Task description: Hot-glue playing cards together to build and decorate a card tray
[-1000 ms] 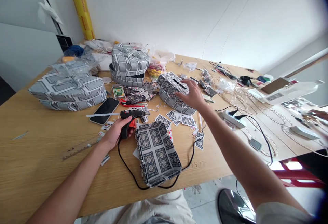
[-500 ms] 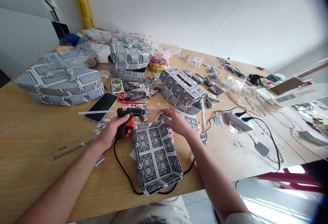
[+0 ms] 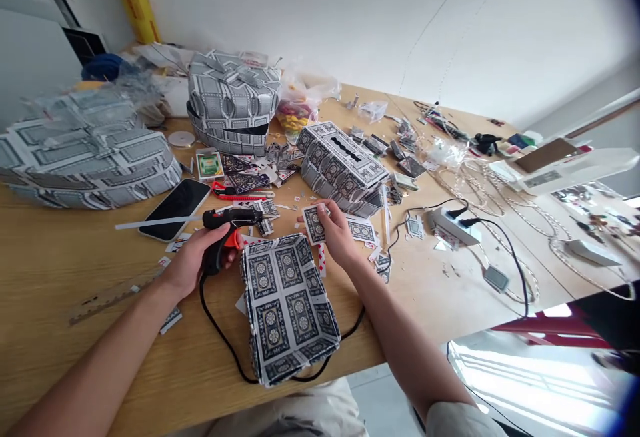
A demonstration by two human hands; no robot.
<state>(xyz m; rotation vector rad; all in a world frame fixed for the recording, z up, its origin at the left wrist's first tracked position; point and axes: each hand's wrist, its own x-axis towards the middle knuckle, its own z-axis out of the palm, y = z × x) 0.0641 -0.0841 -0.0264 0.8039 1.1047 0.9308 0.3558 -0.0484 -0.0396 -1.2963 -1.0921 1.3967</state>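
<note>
My left hand is closed round the handle of a black and orange glue gun, its cord looping along the table's front edge. My right hand pinches a patterned playing card just above the table. Between my hands lies a flat box covered in card backs. Behind my right hand stands another card-covered box with a slot in its top. Loose cards lie scattered around it.
A phone and a red cutter lie left of centre, a ruler near my left forearm. Large card-covered shapes stand at the back left. A power strip, cables and string lights fill the right side.
My right hand came back from the slotted box to the loose cards and picked one up. The view shifted a little; the left hand kept hold of the glue gun.
</note>
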